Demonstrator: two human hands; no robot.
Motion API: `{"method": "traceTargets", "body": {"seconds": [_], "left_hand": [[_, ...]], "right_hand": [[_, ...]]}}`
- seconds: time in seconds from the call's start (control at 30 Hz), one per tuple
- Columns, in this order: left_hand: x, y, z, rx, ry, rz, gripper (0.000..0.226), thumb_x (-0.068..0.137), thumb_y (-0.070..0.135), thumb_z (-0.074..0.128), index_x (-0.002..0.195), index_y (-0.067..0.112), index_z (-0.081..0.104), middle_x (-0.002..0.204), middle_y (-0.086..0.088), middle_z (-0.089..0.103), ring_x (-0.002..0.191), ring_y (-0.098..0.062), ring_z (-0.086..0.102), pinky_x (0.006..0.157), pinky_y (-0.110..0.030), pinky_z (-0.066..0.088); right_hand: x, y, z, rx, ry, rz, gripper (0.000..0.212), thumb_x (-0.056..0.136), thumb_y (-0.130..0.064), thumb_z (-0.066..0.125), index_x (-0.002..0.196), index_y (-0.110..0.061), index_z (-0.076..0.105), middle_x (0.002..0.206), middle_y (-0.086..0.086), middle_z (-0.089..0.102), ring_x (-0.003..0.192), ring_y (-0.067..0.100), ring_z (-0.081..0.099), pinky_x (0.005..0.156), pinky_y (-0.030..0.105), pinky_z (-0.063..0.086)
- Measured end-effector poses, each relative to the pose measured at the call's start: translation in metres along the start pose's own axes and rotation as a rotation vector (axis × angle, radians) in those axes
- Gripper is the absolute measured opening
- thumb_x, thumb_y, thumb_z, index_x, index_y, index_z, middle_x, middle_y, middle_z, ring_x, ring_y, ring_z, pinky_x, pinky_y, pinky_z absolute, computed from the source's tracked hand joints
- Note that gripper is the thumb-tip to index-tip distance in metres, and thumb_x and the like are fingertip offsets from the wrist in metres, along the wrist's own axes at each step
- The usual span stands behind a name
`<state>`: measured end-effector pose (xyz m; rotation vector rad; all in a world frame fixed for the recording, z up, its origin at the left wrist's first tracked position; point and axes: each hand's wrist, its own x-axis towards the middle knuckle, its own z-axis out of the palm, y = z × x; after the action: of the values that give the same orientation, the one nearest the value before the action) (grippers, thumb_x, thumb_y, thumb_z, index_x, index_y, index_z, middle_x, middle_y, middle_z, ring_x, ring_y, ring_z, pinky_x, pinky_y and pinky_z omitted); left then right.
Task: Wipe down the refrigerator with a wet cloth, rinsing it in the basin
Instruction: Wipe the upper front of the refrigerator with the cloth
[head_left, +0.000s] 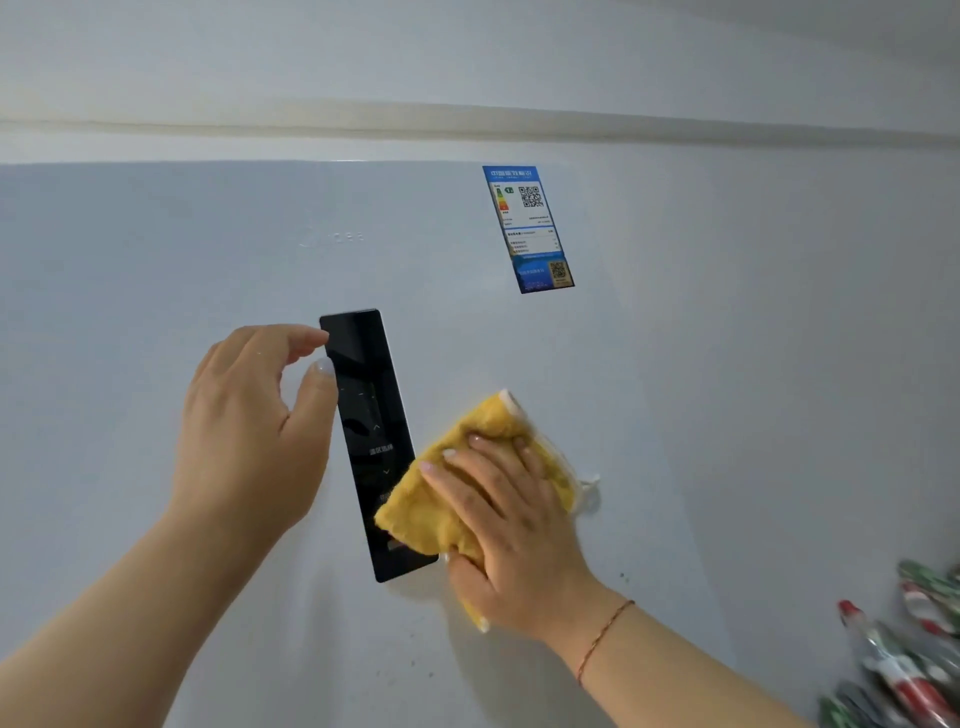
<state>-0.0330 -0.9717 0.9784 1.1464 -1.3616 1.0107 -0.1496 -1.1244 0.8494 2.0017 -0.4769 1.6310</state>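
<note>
The pale grey refrigerator door (701, 389) fills the view. A black glossy control panel (371, 415) runs down its middle. My right hand (511, 519) presses a folded yellow cloth (431, 514) flat against the door, and the cloth's left part overlaps the panel's lower right edge. My left hand (254, 431) is raised just left of the panel with its fingers loosely curled. It holds nothing, and its fingertips sit at the panel's upper left edge. The basin is not in view.
A blue energy label (535, 228) is stuck on the door above and right of the panel. The door's top edge (467, 124) runs across the upper frame. Red, green and white patterned items (914, 654) hang at the lower right.
</note>
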Motion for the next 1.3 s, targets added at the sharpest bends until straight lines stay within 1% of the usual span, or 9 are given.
{"method": "traceTargets", "body": {"seconds": [0.27,0.43,0.53,0.77,0.9,1.0,1.07,1.17,1.3], "left_hand": [[-0.017,-0.009,-0.018,0.039,-0.033,-0.054,0.04,0.085,0.033,0.038,0.114,0.017,0.061,0.107,0.011,0.053,0.102,-0.004,0.043,0.089,-0.027,0.033],[-0.028,-0.019,-0.029,0.064,-0.064,-0.088,0.027,0.092,0.025,0.046,0.112,0.016,0.062,0.106,0.01,0.054,0.1,-0.004,0.044,0.087,-0.025,0.032],[-0.032,-0.025,-0.036,0.044,-0.078,-0.162,0.024,0.094,0.021,0.047,0.111,0.018,0.064,0.106,0.01,0.056,0.099,-0.004,0.047,0.085,-0.024,0.032],[-0.042,-0.032,-0.053,-0.078,-0.061,-0.324,0.026,0.09,0.028,0.046,0.106,0.025,0.066,0.105,0.011,0.063,0.094,-0.006,0.053,0.077,-0.025,0.037],[-0.044,-0.039,-0.054,-0.164,-0.038,-0.376,0.027,0.087,0.031,0.046,0.104,0.025,0.067,0.095,0.015,0.064,0.077,0.009,0.052,0.066,-0.016,0.038],[-0.044,-0.039,-0.05,-0.255,-0.025,-0.395,0.029,0.081,0.035,0.047,0.099,0.026,0.067,0.097,0.008,0.067,0.084,0.0,0.058,0.079,-0.023,0.046],[-0.045,-0.036,-0.046,-0.286,-0.037,-0.398,0.03,0.077,0.038,0.047,0.096,0.027,0.067,0.098,0.006,0.068,0.095,-0.011,0.062,0.09,-0.036,0.049],[-0.047,-0.03,-0.041,-0.306,-0.054,-0.38,0.027,0.077,0.039,0.047,0.093,0.031,0.066,0.098,0.005,0.068,0.1,-0.015,0.062,0.095,-0.043,0.049],[-0.049,-0.028,-0.036,-0.332,-0.061,-0.362,0.018,0.077,0.039,0.047,0.083,0.039,0.063,0.097,0.005,0.068,0.099,-0.015,0.063,0.095,-0.045,0.049]], "right_hand": [[-0.045,0.078,-0.012,-0.174,-0.048,0.572,0.069,0.091,-0.056,0.017,0.152,-0.025,0.004,0.16,0.0,0.004,0.148,0.02,-0.001,0.119,0.049,-0.001],[-0.065,0.037,0.003,-0.099,0.057,0.9,0.072,0.088,-0.057,0.01,0.152,-0.025,0.006,0.161,-0.001,0.007,0.148,0.017,0.0,0.119,0.048,0.001],[-0.066,-0.002,0.017,-0.094,0.058,0.942,0.072,0.088,-0.054,0.015,0.153,-0.023,0.007,0.16,0.001,0.01,0.148,0.02,0.003,0.118,0.05,0.004],[-0.058,-0.101,0.038,-0.065,-0.039,0.671,0.07,0.095,-0.056,0.009,0.153,-0.018,0.01,0.16,0.008,0.008,0.148,0.029,0.004,0.115,0.057,0.008],[-0.055,-0.156,0.049,-0.042,-0.09,0.351,0.065,0.095,-0.052,0.027,0.152,-0.021,0.022,0.16,0.006,0.014,0.147,0.031,0.008,0.114,0.06,0.011],[-0.062,-0.18,0.056,-0.025,-0.102,0.091,0.061,0.094,-0.047,0.04,0.149,-0.025,0.029,0.159,0.002,0.018,0.147,0.028,0.01,0.114,0.059,0.015],[-0.071,-0.179,0.057,-0.018,-0.115,-0.082,0.057,0.093,-0.041,0.045,0.147,-0.027,0.034,0.157,-0.001,0.023,0.147,0.025,0.011,0.115,0.057,0.016],[-0.087,-0.155,0.053,-0.04,-0.154,-0.286,0.052,0.094,-0.037,0.044,0.145,-0.032,0.037,0.156,-0.005,0.026,0.147,0.021,0.013,0.116,0.055,0.014],[-0.108,-0.106,0.042,-0.127,-0.14,-0.343,0.052,0.092,-0.043,0.046,0.143,-0.036,0.039,0.154,-0.007,0.03,0.146,0.019,0.019,0.113,0.059,0.018]]}}
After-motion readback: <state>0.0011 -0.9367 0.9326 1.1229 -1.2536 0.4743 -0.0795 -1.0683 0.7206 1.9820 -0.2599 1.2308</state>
